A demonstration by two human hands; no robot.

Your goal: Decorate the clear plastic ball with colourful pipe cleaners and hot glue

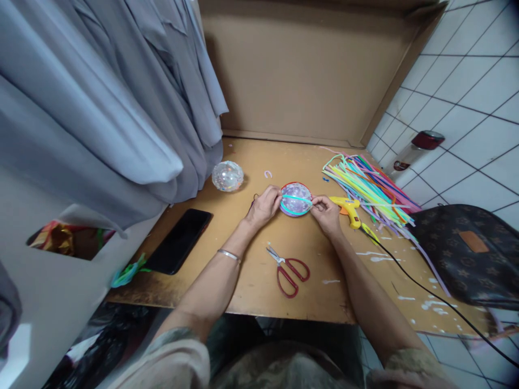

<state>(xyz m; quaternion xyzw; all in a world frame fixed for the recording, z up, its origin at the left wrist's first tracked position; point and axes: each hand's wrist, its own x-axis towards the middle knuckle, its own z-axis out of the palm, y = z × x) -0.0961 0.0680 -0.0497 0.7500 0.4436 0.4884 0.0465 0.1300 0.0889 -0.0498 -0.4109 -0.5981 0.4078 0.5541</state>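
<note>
A clear, textured ball (295, 190) sits on the wooden table between my hands, with red, purple and turquoise bands around its rim and sides. Across its front runs a turquoise pipe cleaner (297, 199), pinched at both ends. My left hand (265, 207) grips the left end, its fingers against the ball's side. At the right end, my right hand (326, 213) pinches the strip between thumb and finger. Nearer to me lie red-handled scissors (290, 273), blades partly apart. A yellow glue gun (352, 210) rests just right of my right hand.
A second clear ball (227, 176) stands at the back left. Many coloured pipe cleaners (365, 186) are piled at the right, near a brown bag (466, 254). A black phone (178, 241) lies left. The glue gun's cord (421, 294) crosses the right side. Grey cloth (133, 108) hangs left.
</note>
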